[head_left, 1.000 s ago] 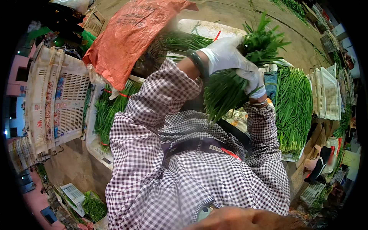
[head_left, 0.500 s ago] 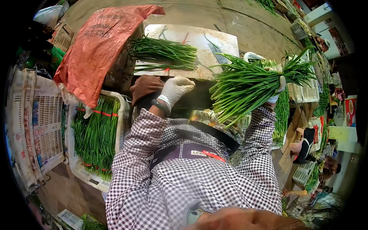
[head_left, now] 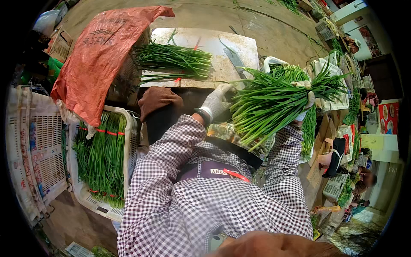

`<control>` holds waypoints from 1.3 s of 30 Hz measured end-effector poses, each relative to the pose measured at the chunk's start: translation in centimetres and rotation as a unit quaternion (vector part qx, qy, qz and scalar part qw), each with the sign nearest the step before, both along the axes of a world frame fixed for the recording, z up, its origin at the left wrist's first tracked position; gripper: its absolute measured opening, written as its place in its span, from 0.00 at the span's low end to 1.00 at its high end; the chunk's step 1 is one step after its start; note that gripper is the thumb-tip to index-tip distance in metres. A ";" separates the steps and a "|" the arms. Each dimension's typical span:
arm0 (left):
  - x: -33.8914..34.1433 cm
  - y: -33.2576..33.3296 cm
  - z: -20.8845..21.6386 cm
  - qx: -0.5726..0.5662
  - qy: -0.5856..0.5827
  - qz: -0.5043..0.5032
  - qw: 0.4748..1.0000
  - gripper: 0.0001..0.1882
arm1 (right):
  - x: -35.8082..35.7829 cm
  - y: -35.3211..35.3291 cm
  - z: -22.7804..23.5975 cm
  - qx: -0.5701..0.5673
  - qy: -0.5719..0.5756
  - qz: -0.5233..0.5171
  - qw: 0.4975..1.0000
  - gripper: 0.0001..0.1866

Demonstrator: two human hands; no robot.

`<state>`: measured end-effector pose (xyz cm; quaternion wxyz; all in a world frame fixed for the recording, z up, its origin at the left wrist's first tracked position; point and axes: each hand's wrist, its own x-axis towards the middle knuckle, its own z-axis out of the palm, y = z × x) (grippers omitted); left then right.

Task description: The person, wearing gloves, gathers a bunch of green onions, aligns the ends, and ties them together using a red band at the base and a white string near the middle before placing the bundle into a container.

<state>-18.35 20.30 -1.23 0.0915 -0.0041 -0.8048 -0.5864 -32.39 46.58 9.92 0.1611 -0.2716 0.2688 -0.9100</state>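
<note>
One big green bunch (head_left: 269, 103) is by the near right corner of the white board (head_left: 209, 38), held in the right hand (head_left: 309, 96). The left hand (head_left: 215, 103) is close to the board's front edge, fingers bent; whether it holds anything cannot be told. Green stalks (head_left: 175, 58) and a knife (head_left: 235, 61) lie on the board.

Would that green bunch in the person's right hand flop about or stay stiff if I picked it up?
The green bunch would probably be partly floppy: its leafy ends splay and bend beyond the right hand, though the opposite ends look straighter. It is likely light for its size, being thin strands. With no band visible around it, strands might slip loose.
</note>
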 end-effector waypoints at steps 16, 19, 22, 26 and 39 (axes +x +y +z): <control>1.3 -1.3 -2.4 -0.064 0.159 -0.029 0.985 0.08 | 0.5 1.6 0.9 0.049 -0.028 -0.053 0.997 0.13; 2.1 -1.9 -3.4 -0.094 0.110 -0.009 0.989 0.07 | 0.3 2.1 1.0 0.065 -0.025 -0.083 0.994 0.12; 3.3 -4.1 -7.4 -0.246 -0.110 -0.035 0.962 0.13 | 0.1 3.5 1.2 0.091 -0.052 -0.120 0.987 0.12; 4.8 -1.3 -4.0 -0.222 -0.132 0.004 0.966 0.19 | -1.1 4.5 0.4 0.093 -0.027 -0.136 0.986 0.16; 1.7 2.2 2.3 0.255 -0.144 -0.054 0.955 0.08 | -0.1 -0.3 -0.3 0.077 -0.069 -0.091 0.991 0.12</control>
